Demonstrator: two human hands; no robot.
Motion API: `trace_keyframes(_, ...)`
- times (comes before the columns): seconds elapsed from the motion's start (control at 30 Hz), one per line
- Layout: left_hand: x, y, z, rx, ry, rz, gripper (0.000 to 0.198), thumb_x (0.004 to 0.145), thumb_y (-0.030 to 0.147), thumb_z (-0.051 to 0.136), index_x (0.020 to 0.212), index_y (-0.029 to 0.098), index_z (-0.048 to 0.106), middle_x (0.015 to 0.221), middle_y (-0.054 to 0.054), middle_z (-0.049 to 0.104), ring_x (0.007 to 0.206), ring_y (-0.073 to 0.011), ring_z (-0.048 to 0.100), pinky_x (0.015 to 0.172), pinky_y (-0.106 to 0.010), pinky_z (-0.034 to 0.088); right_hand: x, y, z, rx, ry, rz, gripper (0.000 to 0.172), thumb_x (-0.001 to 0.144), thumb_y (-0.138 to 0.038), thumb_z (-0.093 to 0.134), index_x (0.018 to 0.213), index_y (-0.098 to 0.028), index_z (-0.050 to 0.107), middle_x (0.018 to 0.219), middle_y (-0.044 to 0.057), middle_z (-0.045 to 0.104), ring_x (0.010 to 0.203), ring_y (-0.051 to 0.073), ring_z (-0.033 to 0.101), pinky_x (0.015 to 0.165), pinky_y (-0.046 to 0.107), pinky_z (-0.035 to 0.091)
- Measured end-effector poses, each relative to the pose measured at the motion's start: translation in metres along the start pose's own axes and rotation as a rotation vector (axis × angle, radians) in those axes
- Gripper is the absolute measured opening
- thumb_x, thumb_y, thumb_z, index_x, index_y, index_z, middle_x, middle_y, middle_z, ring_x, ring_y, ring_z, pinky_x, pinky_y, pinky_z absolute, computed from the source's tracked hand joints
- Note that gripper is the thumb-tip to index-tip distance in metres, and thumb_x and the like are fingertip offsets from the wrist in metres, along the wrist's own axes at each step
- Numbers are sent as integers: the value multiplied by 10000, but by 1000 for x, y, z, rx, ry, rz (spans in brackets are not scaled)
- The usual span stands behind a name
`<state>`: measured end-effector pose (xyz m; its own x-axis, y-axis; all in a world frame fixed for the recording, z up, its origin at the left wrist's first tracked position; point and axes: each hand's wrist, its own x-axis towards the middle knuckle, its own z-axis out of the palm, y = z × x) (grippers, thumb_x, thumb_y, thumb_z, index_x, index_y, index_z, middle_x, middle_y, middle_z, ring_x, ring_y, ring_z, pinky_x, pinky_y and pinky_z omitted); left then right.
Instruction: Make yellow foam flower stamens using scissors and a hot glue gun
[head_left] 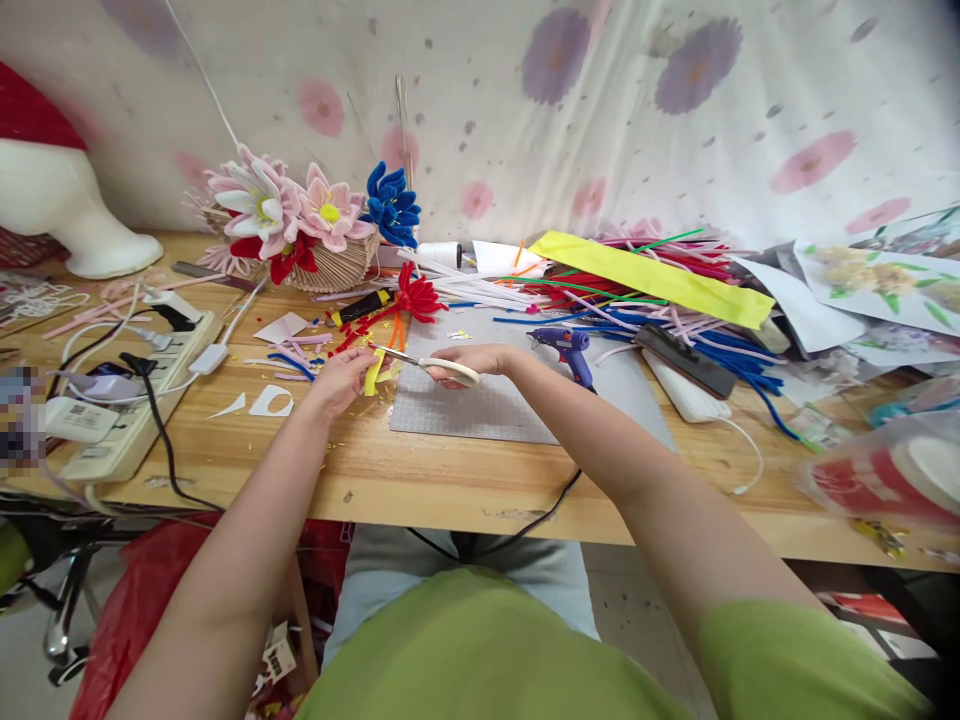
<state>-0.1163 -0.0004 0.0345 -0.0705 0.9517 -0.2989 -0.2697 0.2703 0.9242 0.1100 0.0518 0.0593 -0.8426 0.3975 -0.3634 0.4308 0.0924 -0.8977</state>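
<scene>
- While the left hand (341, 383) pinches a yellow strip (373, 373), presumably steadying it, the right hand (478, 359) curls around scissors (432, 363).
- Both hover behind the worktop's (420, 482) front edge.

Scissors (459, 373), off-white handles, metal blades directed toward ten o'clock; yellow strip (373, 375), narrow, nearly upright, at nine o'clock from the handles, near the blade tips.
</scene>
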Motion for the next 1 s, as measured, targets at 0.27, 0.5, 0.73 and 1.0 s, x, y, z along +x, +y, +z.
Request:
trace_keyframes(0.27,-1,3,2,12,13,-15,116,609,93,658,626,120,546,750,-72,692,684,-128,657,642,-215,518,0,-2,-4,-69,7,-13,523,672,-657,604,761,-166,447,572,-54,451,493,50,408,448,185,321)
trace_keyframes(0.5,-3,5,-1,-6,38,-24,91,603,86,649,628,122,569,700,-57,687,660,-128,652,595,-203,519,11,8,-6,-119,31,-39,471,718,-621,581,757,-169,454,543,-66,433,469,46,394,448,185,304)
trace_keyframes(0.73,-8,7,-7,-37,66,-16,81,640,81,631,629,118,559,696,-58,676,661,-129,650,627,-231,535,16,3,-4,-163,94,-38,469,724,-626,562,747,-176,433,551,-65,437,482,54,395,476,198,302)
trace_keyframes(1.0,-4,18,-6,30,183,66,157,622,119,685,657,137,533,628,21,579,532,-77,540,531,-228,511,-4,-1,-16,-452,61,18,465,722,-619,572,771,-167,476,683,-33,461,605,78,397,540,211,301)
